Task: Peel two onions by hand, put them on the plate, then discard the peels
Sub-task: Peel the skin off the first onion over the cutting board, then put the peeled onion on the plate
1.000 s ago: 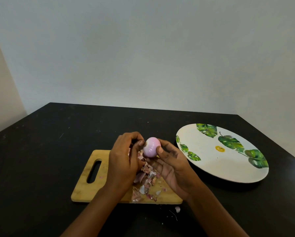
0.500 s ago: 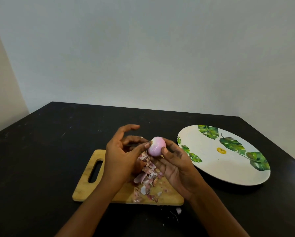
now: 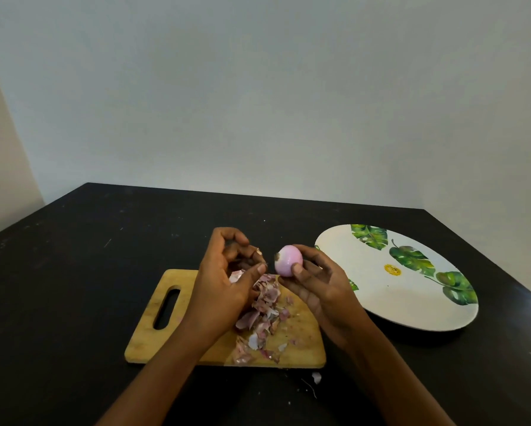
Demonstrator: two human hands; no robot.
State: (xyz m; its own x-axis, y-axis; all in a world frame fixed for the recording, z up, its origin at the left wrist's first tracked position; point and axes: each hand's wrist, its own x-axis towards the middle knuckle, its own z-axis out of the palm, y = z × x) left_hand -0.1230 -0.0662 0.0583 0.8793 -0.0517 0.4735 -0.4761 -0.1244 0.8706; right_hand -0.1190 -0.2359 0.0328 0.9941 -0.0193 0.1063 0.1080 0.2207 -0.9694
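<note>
Black table [image 3: 73, 272]: our right hand [image 3: 322, 287] pinches near-bare onion [image 3: 289, 260], left hand [image 3: 218, 284] pinches peel scrap [image 3: 259, 251]; we judge plate [image 3: 381, 296] next.

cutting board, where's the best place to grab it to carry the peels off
Likely by the handle slot at its left end, coming from the left: the cutout takes curled fingers, that end of the cutting board is bare, and the peels lie heaped on the right half.

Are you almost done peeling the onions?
Partway. A pile of peels lies on the cutting board. The right hand holds one nearly bare onion. The plate has no onion yet, and the peels aren't thrown away.
</note>
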